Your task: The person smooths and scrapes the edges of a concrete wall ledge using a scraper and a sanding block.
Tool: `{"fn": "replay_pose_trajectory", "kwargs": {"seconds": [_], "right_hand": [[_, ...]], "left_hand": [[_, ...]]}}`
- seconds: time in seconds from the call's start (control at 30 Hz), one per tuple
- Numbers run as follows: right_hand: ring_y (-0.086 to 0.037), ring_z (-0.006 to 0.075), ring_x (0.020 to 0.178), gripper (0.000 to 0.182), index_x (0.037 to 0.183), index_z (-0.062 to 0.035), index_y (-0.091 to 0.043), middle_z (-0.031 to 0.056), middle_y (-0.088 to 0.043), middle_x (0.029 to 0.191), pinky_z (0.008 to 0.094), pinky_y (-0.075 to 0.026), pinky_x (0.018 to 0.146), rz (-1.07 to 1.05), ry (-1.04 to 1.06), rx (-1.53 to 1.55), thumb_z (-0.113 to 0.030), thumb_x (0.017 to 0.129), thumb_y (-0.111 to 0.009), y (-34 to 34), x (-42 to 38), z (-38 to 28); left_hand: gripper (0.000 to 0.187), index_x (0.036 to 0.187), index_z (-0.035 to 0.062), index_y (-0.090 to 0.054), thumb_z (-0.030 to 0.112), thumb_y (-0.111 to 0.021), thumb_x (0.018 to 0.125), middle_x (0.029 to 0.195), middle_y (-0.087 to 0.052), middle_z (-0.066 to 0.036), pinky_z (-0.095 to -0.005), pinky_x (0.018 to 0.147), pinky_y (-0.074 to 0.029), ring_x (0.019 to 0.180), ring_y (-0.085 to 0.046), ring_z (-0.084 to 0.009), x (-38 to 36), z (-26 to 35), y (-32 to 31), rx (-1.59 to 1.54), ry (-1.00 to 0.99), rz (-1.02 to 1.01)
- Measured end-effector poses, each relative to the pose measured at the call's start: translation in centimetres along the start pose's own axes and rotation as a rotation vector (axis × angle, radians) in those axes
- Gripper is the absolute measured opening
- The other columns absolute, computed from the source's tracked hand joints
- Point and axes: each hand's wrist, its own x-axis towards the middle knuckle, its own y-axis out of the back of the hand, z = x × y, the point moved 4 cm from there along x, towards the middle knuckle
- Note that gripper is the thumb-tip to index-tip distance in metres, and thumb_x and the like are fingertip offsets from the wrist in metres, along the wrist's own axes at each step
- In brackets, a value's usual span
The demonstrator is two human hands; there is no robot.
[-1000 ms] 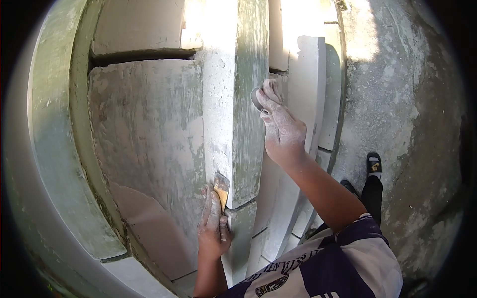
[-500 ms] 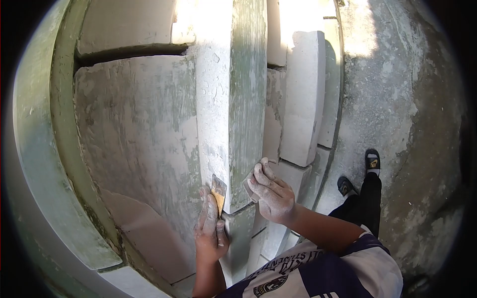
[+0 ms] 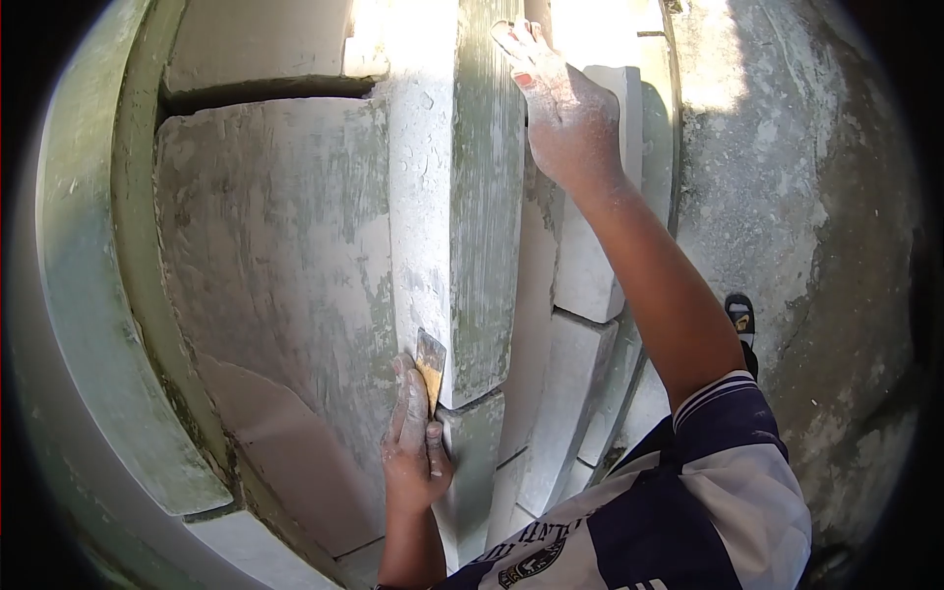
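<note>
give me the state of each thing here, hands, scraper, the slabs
left hand: dusty, holding the scraper against the slab edge
scraper: blade upright, pressed to the upright slab
right hand: dusty, raised, fingers on the slab's upper right side
upright slab: standing on edge, stained green
stacked slabs: leaning behind it
</note>
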Motion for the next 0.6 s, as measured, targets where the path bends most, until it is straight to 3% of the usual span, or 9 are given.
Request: {"fn": "replay_pose_trajectory", "kwargs": {"seconds": [0.03, 0.1, 0.13, 0.27, 0.37, 0.47, 0.53, 0.6], "right_hand": [[-0.074, 0.0369, 0.103, 0.025, 0.110, 0.0041, -0.070, 0.0225, -0.074, 0.110, 0.0383, -0.060, 0.087, 0.035, -0.042, 0.185, 0.007, 0.086, -0.065, 1.2, -1.4, -2.2], [-0.062, 0.0368, 0.128, 0.038, 0.123, 0.0027, -0.069, 0.0227, -0.067, 0.131, 0.0400, -0.055, 0.104, -0.082, -0.040, 0.213, 0.008, 0.085, -0.067, 2.9, -6.1, -5.5], [-0.057, 0.0360, 0.135, 0.039, 0.123, -0.0002, -0.071, 0.0206, -0.067, 0.133, 0.0417, -0.053, 0.108, -0.154, -0.076, 0.226, 0.007, 0.084, -0.068, 3.7, -9.1, -7.2], [-0.062, 0.0323, 0.130, 0.034, 0.117, -0.0050, -0.075, 0.0166, -0.070, 0.130, 0.0404, -0.054, 0.107, -0.338, -0.083, 0.294, 0.004, 0.084, -0.070, 7.1, -18.0, -13.8], [-0.063, 0.0311, 0.128, 0.033, 0.115, -0.0067, -0.075, 0.0141, -0.071, 0.128, 0.0401, -0.055, 0.106, -0.297, -0.062, 0.360, 0.004, 0.085, -0.069, 6.7, -18.2, -13.0], [-0.065, 0.0355, 0.125, 0.019, 0.103, -0.0016, -0.077, 0.0207, -0.073, 0.120, 0.0411, -0.057, 0.103, -0.269, 0.042, 0.331, 0.002, 0.084, -0.077, 5.2, -13.7, -10.3], [-0.063, 0.0308, 0.129, 0.031, 0.113, -0.0053, -0.075, 0.0129, -0.072, 0.127, 0.0396, -0.055, 0.106, -0.141, -0.008, 0.361, 0.007, 0.085, -0.068, 3.5, -10.1, -7.6], [-0.062, 0.0319, 0.130, 0.032, 0.116, -0.0049, -0.073, 0.0138, -0.072, 0.126, 0.0395, -0.055, 0.106, -0.044, 0.013, 0.291, 0.007, 0.087, -0.066, 2.4, -5.2, -4.9]], "left_hand": [[0.053, 0.153, -0.0089, -0.039, 0.009, -0.042, 0.103, 0.153, -0.044, -0.034, -0.0433, 0.115, -0.039, 0.140, -0.047, -0.0489, 0.0, 0.0, 0.0, -0.006, 0.004, -0.001], [0.053, 0.153, -0.0084, -0.038, 0.009, -0.042, 0.103, 0.152, -0.044, -0.034, -0.0432, 0.115, -0.039, 0.140, -0.047, -0.0488, -0.1, -0.1, 0.0, 0.013, -0.020, 0.007], [0.054, 0.153, -0.0081, -0.038, 0.009, -0.042, 0.103, 0.152, -0.045, -0.034, -0.0431, 0.114, -0.040, 0.139, -0.048, -0.0487, -0.1, -0.1, 0.0, 0.024, -0.032, 0.012], [0.053, 0.154, -0.0078, -0.038, 0.009, -0.042, 0.103, 0.153, -0.044, -0.034, -0.0432, 0.114, -0.040, 0.140, -0.048, -0.0482, 0.0, 0.1, 0.0, 0.032, 0.013, -0.008], [0.053, 0.154, -0.0077, -0.038, 0.009, -0.041, 0.104, 0.153, -0.044, -0.033, -0.0433, 0.115, -0.040, 0.140, -0.047, -0.0480, -0.1, 0.3, 0.0, 0.029, 0.015, -0.010], [0.052, 0.153, -0.0077, -0.038, 0.009, -0.041, 0.104, 0.153, -0.045, -0.033, -0.0434, 0.115, -0.040, 0.140, -0.048, -0.0480, -0.1, 0.0, 0.0, 0.029, -0.044, 0.028], [0.052, 0.153, -0.0078, -0.038, 0.009, -0.041, 0.104, 0.152, -0.045, -0.034, -0.0435, 0.114, -0.040, 0.140, -0.048, -0.0482, 0.1, 0.2, 0.0, 0.011, -0.051, 0.038], [0.052, 0.153, -0.0076, -0.039, 0.008, -0.041, 0.103, 0.152, -0.046, -0.033, -0.0434, 0.114, -0.040, 0.139, -0.049, -0.0480, 0.0, 0.1, 0.0, 0.013, -0.039, 0.030]]}}
